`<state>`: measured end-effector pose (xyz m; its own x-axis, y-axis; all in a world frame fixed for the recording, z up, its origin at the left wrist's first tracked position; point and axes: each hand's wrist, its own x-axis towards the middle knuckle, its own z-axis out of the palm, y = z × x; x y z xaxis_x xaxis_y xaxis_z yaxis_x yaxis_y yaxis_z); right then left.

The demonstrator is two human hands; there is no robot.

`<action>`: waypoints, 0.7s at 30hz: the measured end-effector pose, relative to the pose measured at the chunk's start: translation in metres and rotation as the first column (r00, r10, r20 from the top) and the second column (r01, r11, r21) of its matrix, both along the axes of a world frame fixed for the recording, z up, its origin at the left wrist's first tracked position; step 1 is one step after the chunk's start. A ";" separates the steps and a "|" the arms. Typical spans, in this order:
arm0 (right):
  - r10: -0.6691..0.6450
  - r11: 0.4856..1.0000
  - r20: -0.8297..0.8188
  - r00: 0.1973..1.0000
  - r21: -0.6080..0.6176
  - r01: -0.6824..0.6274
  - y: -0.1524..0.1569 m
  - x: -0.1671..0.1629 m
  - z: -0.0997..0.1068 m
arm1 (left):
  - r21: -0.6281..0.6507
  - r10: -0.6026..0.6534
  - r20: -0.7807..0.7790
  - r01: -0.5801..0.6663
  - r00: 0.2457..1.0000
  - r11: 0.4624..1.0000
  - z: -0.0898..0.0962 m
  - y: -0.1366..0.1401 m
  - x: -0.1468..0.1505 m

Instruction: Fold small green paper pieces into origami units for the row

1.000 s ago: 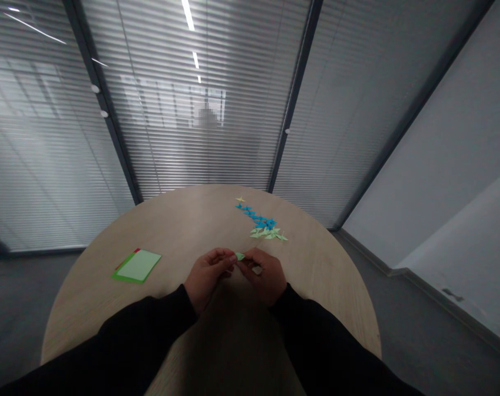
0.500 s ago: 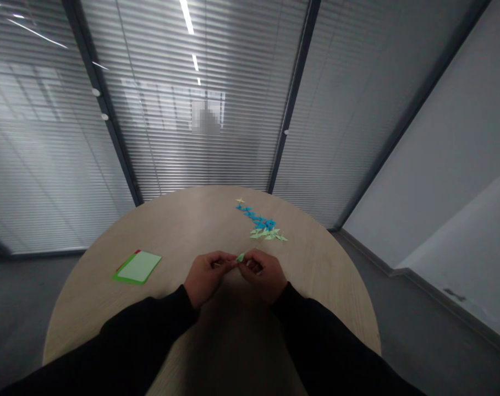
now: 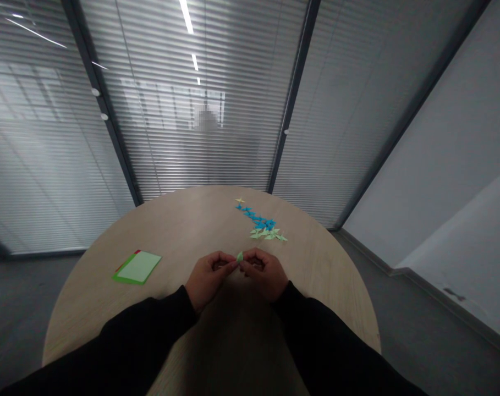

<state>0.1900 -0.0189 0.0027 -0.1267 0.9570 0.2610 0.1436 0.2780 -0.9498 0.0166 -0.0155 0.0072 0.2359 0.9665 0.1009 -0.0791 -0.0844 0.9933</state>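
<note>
A small piece of folded light-green paper (image 3: 240, 257) is pinched between my two hands over the near middle of the table. My left hand (image 3: 208, 278) grips its left side with thumb and fingertips. From the other side my right hand (image 3: 266, 273) holds it, fingers curled in. Much of the paper is covered by the fingertips, so its exact shape is hard to tell. Just beyond my right hand lie several pale-green folded paper cranes (image 3: 269, 235), with several blue paper cranes (image 3: 258, 219) behind them and one yellow folded paper piece (image 3: 240, 200) farthest off.
A stack of paper sheets (image 3: 138, 267), pale green on top with bright green and red edges below, lies on the left of the round wooden table (image 3: 183, 220). Behind the table stand glass panels with blinds (image 3: 208, 154). A white wall (image 3: 439, 165) is at right.
The folded paper has turned slightly more upright between my fingertips. My right thumb and fingers have shifted a little around it; both hands otherwise stay in place.
</note>
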 end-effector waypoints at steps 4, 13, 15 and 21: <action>0.000 0.999 -0.140 0.990 -0.053 -0.008 0.003 -0.003 -0.004 | -0.005 0.052 -0.019 -0.052 0.998 0.999 -0.001 0.000 -0.001; -0.043 0.998 -0.179 0.983 -0.055 0.034 0.001 -0.006 -0.006 | 0.145 0.198 -0.226 -0.168 0.954 0.975 0.006 -0.004 -0.002; -0.052 0.998 -0.195 0.980 -0.049 0.044 0.001 -0.006 -0.006 | 0.169 0.212 -0.244 -0.174 0.946 0.970 0.007 -0.004 -0.003; -0.057 0.998 -0.176 0.983 -0.046 0.050 0.000 -0.008 -0.005 | 0.145 0.138 -0.128 -0.119 0.982 0.982 0.001 0.000 0.001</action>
<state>0.1818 -0.0186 -0.0021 -0.0301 0.9717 0.2345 -0.0146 0.2341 -0.9721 0.0175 -0.0152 0.0081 0.1314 0.9690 0.2092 0.0777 -0.2205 0.9723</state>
